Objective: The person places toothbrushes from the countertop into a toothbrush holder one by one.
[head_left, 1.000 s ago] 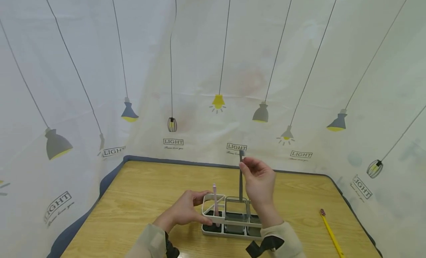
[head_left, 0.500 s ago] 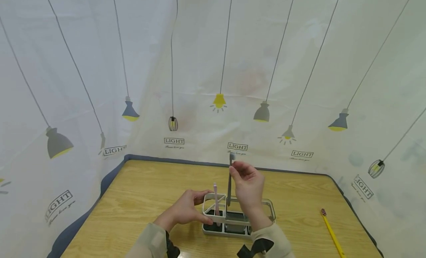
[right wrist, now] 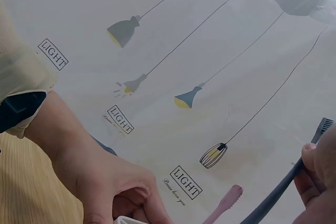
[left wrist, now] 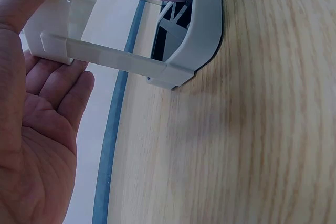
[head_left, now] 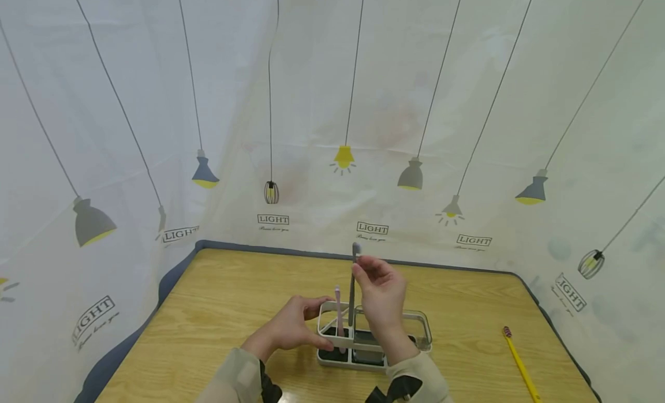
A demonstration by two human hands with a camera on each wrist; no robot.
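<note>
My left hand (head_left: pixel 288 328) grips the left end of a white toothbrush holder (head_left: pixel 358 366), thumb in front and fingers behind its upper frame. In the left wrist view, that hand (left wrist: pixel 42 150) is around the frame, above the holder's base (left wrist: pixel 205 30). A pink toothbrush (head_left: pixel 339 310) stands in the left section, its lower end down at the dark base. My right hand (head_left: pixel 384 299) pinches a dark grey toothbrush (head_left: pixel 352 293) just below its head, bristles up. The grey handle's lower end overlaps the upper frame beside the divider, right of the pink brush.
A yellow toothbrush (head_left: pixel 521 365) lies on the wooden table (head_left: pixel 234 287) at the right. A clear-walled section (head_left: pixel 421 328) forms the holder's right part, partly hidden by my right wrist. Behind the table hangs a white sheet (head_left: pixel 312 103) printed with lamps.
My right hand has carried the grey toothbrush left, from over the holder's middle to beside the pink one, and slightly lower. The left hand keeps its grip on the holder.
</note>
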